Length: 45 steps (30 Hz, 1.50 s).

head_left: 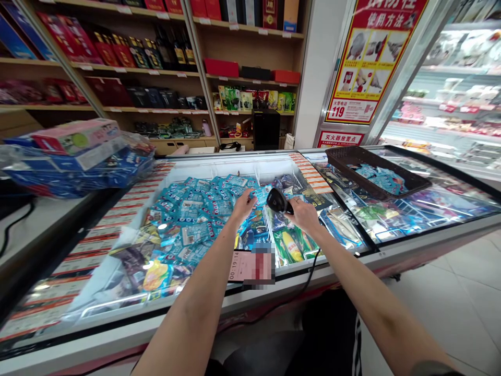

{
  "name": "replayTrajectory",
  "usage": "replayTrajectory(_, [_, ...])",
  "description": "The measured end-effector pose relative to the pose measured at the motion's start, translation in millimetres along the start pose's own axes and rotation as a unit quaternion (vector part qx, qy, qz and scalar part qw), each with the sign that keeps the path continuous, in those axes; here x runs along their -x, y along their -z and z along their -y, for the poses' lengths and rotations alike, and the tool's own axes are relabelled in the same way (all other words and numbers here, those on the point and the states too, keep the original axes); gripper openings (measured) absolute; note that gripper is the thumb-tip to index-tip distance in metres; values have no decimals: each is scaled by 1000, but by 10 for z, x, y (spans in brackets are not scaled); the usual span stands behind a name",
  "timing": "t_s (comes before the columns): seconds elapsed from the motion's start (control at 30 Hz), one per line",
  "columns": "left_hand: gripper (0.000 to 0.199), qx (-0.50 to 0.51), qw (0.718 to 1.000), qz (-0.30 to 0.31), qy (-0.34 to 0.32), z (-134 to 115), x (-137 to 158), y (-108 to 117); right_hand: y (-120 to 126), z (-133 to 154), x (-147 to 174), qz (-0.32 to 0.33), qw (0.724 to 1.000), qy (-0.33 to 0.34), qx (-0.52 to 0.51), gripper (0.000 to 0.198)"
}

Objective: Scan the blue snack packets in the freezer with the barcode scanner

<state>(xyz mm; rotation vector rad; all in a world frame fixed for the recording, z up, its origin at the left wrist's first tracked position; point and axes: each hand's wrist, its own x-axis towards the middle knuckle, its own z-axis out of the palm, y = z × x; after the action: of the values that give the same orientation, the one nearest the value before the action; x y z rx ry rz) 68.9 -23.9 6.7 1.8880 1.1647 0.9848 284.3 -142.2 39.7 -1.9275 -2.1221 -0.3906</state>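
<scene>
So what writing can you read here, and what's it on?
"使用方法": red-and-yellow poster; line above cut off.
"火警电话 119": lower on that poster.
"灭火器放置点": red sign beneath it.
"00:19:14": pink screen, turned sideways.
Too small or blurred: the rest, including blue packets, shelf tags and orange-striped labels.

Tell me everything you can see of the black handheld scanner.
The black scanner has a rounded, glossy head, seemingly plastic, turned toward a blue packet; whether they touch is unclear. The right grip holds it by the handle, above the chest freezer. A dark cord hangs below, probably its own.
</scene>
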Motion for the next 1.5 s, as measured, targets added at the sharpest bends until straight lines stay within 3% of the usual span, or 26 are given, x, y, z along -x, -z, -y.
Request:
replayTrajectory(0.17, [48,-13,1000,-8,-10,-70,10,1,15,-55,3,-13,999,-37,-23,32])
replayTrajectory(0.27, [46,-91,994,-43,-30,-144,20,-20,22,-121,-10,-16,995,-95,-32,31])
replayTrajectory(0.43, [41,-266,954,-125,-55,-276,4,-59,27,-234,-21,-33,985,-160,-49,32])
replayTrajectory(0.63, [42,-379,906,-165,-86,-328,30,-54,-22,-338,0,-35,980,-188,-51,32])
replayTrajectory(0.7, [44,-398,898,-151,-111,-360,55,-90,-39,-358,4,-36,979,-190,-56,32])
replayTrajectory(0.87, [32,-391,905,-54,-162,-466,31,-346,-56,-380,2,-37,978,-195,-66,33])
replayTrajectory(1.2, [52,-363,926,-55,-84,-472,-173,-899,-85,-474,47,-54,977,-192,-68,31])
replayTrajectory(1.33, [51,-340,937,-45,-63,-448,-194,-986,-70,-482,68,-57,978,-188,-63,31])
replayTrajectory(1.5, [30,-229,971,-36,-55,-451,-228,-931,-77,-458,81,-56,979,-187,-66,31])
